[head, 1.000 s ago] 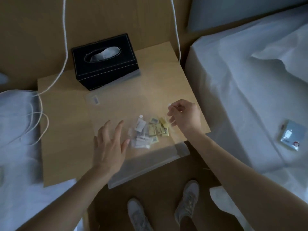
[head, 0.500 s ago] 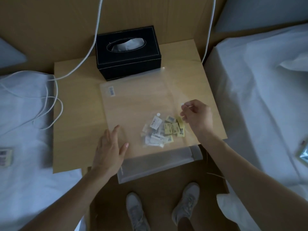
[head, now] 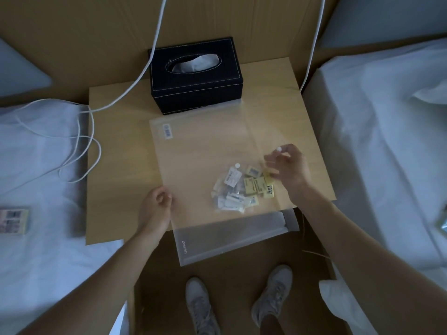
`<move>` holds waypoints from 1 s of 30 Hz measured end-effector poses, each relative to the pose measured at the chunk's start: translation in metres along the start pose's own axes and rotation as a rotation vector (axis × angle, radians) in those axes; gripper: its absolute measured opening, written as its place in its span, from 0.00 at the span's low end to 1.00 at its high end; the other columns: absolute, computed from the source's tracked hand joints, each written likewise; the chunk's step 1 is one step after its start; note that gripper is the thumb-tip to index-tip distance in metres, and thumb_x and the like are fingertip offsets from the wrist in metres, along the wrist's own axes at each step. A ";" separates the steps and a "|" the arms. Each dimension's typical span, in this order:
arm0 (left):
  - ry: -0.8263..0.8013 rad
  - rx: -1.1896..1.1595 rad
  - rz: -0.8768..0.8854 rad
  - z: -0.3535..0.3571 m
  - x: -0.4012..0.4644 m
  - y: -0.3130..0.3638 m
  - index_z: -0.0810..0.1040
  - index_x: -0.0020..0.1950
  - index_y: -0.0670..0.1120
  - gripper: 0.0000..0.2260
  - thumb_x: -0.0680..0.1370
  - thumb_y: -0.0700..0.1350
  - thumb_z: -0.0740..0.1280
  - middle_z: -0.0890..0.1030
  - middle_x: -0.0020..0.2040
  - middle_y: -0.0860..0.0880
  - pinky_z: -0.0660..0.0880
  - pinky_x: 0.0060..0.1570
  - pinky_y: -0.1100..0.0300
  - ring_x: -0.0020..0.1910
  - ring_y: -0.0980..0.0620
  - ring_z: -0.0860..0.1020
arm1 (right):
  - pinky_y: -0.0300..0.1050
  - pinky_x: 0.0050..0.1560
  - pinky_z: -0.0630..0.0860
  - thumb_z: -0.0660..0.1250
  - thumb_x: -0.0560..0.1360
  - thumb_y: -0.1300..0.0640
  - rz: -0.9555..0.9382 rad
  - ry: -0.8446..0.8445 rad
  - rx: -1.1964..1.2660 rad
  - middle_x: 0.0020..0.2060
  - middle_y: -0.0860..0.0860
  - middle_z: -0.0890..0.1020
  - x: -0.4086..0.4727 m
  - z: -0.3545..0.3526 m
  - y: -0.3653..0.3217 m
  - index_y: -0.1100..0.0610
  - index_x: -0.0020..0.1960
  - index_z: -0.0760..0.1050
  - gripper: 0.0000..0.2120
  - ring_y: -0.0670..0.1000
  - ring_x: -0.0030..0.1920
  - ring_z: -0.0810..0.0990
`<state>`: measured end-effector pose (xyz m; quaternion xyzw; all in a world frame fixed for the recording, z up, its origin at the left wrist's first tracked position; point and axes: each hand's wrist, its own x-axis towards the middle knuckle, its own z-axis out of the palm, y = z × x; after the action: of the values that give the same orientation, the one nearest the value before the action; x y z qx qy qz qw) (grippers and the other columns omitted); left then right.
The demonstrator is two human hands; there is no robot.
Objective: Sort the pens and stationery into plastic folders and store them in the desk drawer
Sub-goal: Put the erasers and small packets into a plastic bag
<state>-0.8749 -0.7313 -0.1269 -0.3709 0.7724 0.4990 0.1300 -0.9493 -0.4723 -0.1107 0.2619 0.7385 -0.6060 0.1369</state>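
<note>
Our left hand (head: 156, 209) sits at the left edge of the clear plastic folder (head: 208, 151), fingers curled in at that edge; we cannot tell whether they pinch the plastic or only rest against it. Our right hand (head: 289, 169) hovers over the folder's right side, thumb and fingertips pinching the small white snap button (head: 279, 149) on the flap. The folder lies flat in the middle of the wooden table (head: 116, 165); its frosted bottom strip overhangs the table's near edge, above our shoes (head: 200, 308). Inside it, in the lower right part, a heap of small stationery packets (head: 242, 189), white and yellow, lies just beside our right hand. The folder's far edge touches the black tissue box (head: 196, 76) at the upper centre of the frame. Bare wood shows left of the folder, where a white cable (head: 79, 141) loops over the table's left edge onto the bed (head: 36, 262). A second bed (head: 387, 153) presses close along the right edge.
</note>
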 end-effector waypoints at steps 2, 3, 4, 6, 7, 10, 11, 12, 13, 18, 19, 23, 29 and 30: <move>-0.023 -0.063 -0.015 0.002 -0.005 -0.001 0.68 0.68 0.43 0.15 0.82 0.38 0.58 0.78 0.45 0.48 0.76 0.56 0.43 0.43 0.45 0.80 | 0.46 0.37 0.79 0.52 0.79 0.69 0.026 0.002 0.097 0.46 0.56 0.81 -0.004 -0.006 -0.001 0.55 0.42 0.67 0.13 0.54 0.47 0.80; -0.040 -0.084 -0.022 0.002 -0.008 -0.002 0.67 0.69 0.44 0.15 0.82 0.38 0.57 0.78 0.44 0.48 0.76 0.54 0.44 0.42 0.45 0.80 | 0.44 0.35 0.79 0.52 0.79 0.69 0.027 0.002 0.113 0.46 0.57 0.81 -0.006 -0.008 -0.002 0.55 0.42 0.66 0.13 0.55 0.47 0.80; -0.055 -0.100 -0.033 0.003 -0.011 -0.002 0.66 0.70 0.46 0.16 0.82 0.38 0.56 0.78 0.44 0.47 0.77 0.52 0.44 0.42 0.45 0.80 | 0.44 0.35 0.78 0.52 0.78 0.69 0.023 0.000 0.126 0.45 0.57 0.81 -0.008 -0.009 -0.002 0.55 0.42 0.66 0.12 0.55 0.47 0.81; -0.067 -0.128 -0.051 0.002 -0.016 -0.004 0.64 0.71 0.48 0.17 0.83 0.38 0.55 0.79 0.49 0.44 0.78 0.48 0.46 0.42 0.45 0.80 | 0.45 0.37 0.79 0.52 0.79 0.68 0.021 0.002 0.148 0.44 0.57 0.82 -0.012 -0.011 -0.003 0.55 0.42 0.66 0.12 0.56 0.48 0.81; -0.060 -0.146 -0.063 0.002 -0.017 -0.005 0.64 0.72 0.48 0.18 0.83 0.38 0.54 0.79 0.51 0.42 0.78 0.45 0.48 0.41 0.45 0.80 | 0.45 0.37 0.79 0.52 0.79 0.67 0.022 0.010 0.152 0.43 0.56 0.82 -0.014 -0.012 -0.004 0.55 0.41 0.66 0.12 0.56 0.48 0.82; -0.058 -0.182 -0.085 0.000 -0.022 -0.005 0.64 0.73 0.48 0.18 0.83 0.37 0.54 0.78 0.52 0.40 0.78 0.40 0.53 0.41 0.45 0.80 | 0.46 0.40 0.81 0.53 0.80 0.66 0.014 0.020 0.150 0.43 0.56 0.83 -0.024 -0.015 -0.008 0.55 0.42 0.66 0.11 0.54 0.46 0.83; -0.062 -0.182 -0.085 0.000 -0.024 -0.005 0.64 0.73 0.49 0.18 0.83 0.37 0.55 0.77 0.52 0.42 0.78 0.39 0.54 0.41 0.46 0.79 | 0.46 0.40 0.81 0.53 0.80 0.66 0.009 0.021 0.150 0.42 0.56 0.83 -0.027 -0.017 -0.010 0.55 0.42 0.66 0.11 0.53 0.46 0.83; -0.067 -0.175 -0.085 -0.001 -0.026 -0.004 0.64 0.72 0.49 0.18 0.82 0.38 0.55 0.76 0.52 0.43 0.77 0.37 0.55 0.41 0.48 0.78 | 0.46 0.41 0.81 0.54 0.80 0.65 0.006 0.023 0.156 0.42 0.56 0.83 -0.031 -0.019 -0.012 0.55 0.42 0.66 0.11 0.53 0.46 0.83; -0.073 -0.172 -0.085 -0.001 -0.029 -0.004 0.65 0.72 0.49 0.18 0.82 0.38 0.56 0.76 0.52 0.44 0.77 0.36 0.56 0.40 0.49 0.78 | 0.47 0.42 0.81 0.54 0.80 0.65 0.007 0.028 0.161 0.42 0.56 0.83 -0.034 -0.021 -0.013 0.55 0.42 0.66 0.10 0.54 0.46 0.83; -0.089 -0.176 -0.077 -0.003 -0.041 -0.005 0.66 0.71 0.49 0.18 0.82 0.38 0.56 0.76 0.60 0.40 0.78 0.41 0.53 0.46 0.46 0.78 | 0.51 0.45 0.81 0.56 0.80 0.65 0.004 0.011 0.192 0.43 0.59 0.83 -0.050 -0.037 -0.016 0.57 0.43 0.66 0.08 0.55 0.44 0.84; -0.096 -0.178 -0.075 -0.004 -0.046 -0.004 0.66 0.71 0.50 0.18 0.82 0.38 0.56 0.76 0.58 0.41 0.78 0.41 0.53 0.46 0.46 0.78 | 0.49 0.43 0.82 0.56 0.80 0.65 0.001 -0.002 0.210 0.43 0.60 0.83 -0.054 -0.041 -0.016 0.56 0.43 0.66 0.09 0.55 0.42 0.84; -0.126 -0.182 -0.048 -0.004 -0.057 0.000 0.66 0.69 0.52 0.17 0.82 0.38 0.56 0.79 0.54 0.42 0.79 0.46 0.49 0.48 0.45 0.80 | 0.45 0.36 0.81 0.56 0.81 0.64 0.004 -0.025 0.242 0.42 0.61 0.82 -0.063 -0.055 -0.012 0.56 0.42 0.66 0.09 0.55 0.39 0.85; -0.060 -0.130 0.042 0.005 -0.067 0.008 0.69 0.65 0.52 0.14 0.82 0.39 0.56 0.80 0.49 0.44 0.77 0.40 0.53 0.43 0.46 0.79 | 0.49 0.39 0.81 0.54 0.79 0.67 0.040 -0.076 0.313 0.44 0.64 0.80 -0.066 -0.058 -0.001 0.57 0.42 0.65 0.10 0.60 0.41 0.82; -0.050 -0.115 0.057 0.007 -0.067 0.010 0.69 0.65 0.53 0.14 0.82 0.39 0.56 0.80 0.50 0.43 0.77 0.40 0.52 0.44 0.46 0.80 | 0.50 0.40 0.80 0.53 0.79 0.68 0.049 -0.067 0.325 0.44 0.65 0.80 -0.066 -0.059 0.001 0.57 0.42 0.65 0.10 0.61 0.43 0.82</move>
<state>-0.8367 -0.6937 -0.0856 -0.3431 0.7492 0.5551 0.1134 -0.8880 -0.4292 -0.0636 0.2780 0.6191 -0.7225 0.1320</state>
